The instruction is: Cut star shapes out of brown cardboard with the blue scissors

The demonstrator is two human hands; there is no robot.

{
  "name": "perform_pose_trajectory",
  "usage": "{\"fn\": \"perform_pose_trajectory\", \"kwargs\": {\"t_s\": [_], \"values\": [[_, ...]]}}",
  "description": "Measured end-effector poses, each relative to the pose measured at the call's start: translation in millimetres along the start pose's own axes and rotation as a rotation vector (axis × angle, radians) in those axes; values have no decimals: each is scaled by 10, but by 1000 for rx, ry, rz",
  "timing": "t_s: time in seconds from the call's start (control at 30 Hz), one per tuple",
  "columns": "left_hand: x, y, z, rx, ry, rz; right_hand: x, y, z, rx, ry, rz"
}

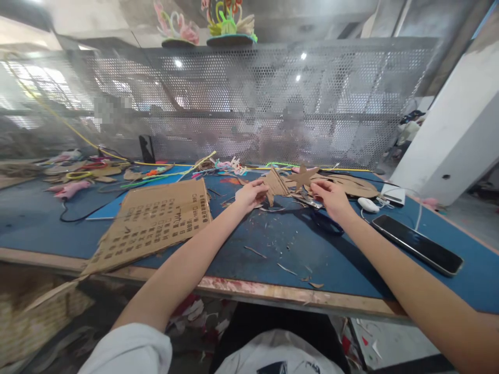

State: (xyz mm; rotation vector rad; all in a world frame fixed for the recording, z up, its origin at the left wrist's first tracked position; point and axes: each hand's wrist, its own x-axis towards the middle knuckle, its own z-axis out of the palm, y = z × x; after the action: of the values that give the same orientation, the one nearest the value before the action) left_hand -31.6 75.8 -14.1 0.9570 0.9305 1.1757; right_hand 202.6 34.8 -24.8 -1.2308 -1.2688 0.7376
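My left hand (249, 195) pinches a small cut piece of brown cardboard (277, 183) with a ragged, pointed outline. Facing it, my right hand (331, 198) has thumb and fingers closed at the lower edge of a cardboard star (303, 177). The star stands up beside the left hand's piece; whether the two touch, I cannot tell. Scissors with dark blue handles (327, 223) lie on the table just below my right hand, their blades partly covered. Behind the right hand are more cut cardboard pieces (349, 186).
A large printed cardboard sheet (156, 218) overhangs the front edge at left. Beyond it lies a pink glue gun (72, 190) with a black cord. A phone (417, 244) and a white rounded object (368, 205) are at right. A perforated metal screen (241, 104) borders the blue table (249, 259).
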Motion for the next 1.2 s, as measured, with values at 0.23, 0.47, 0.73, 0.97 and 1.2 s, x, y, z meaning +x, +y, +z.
{"fn": "perform_pose_trajectory", "kwargs": {"t_s": [0.23, 0.47, 0.73, 0.97, 1.2], "values": [[-91, -132, 163, 0, -56, -46, -279, -82, 335, 252, -185, 190], [-162, -96, 265, -198, -141, -82, -386, -157, 419, 372, -149, 226], [-283, -107, 333, -179, -241, -102, -346, -141, 372, 465, -43, 204], [-320, -74, 339, -126, -319, -75, -318, -198, 319, 545, -14, 230], [-308, -119, 315, -129, -377, -36, -319, -216, 322, 683, -15, 360]]}}
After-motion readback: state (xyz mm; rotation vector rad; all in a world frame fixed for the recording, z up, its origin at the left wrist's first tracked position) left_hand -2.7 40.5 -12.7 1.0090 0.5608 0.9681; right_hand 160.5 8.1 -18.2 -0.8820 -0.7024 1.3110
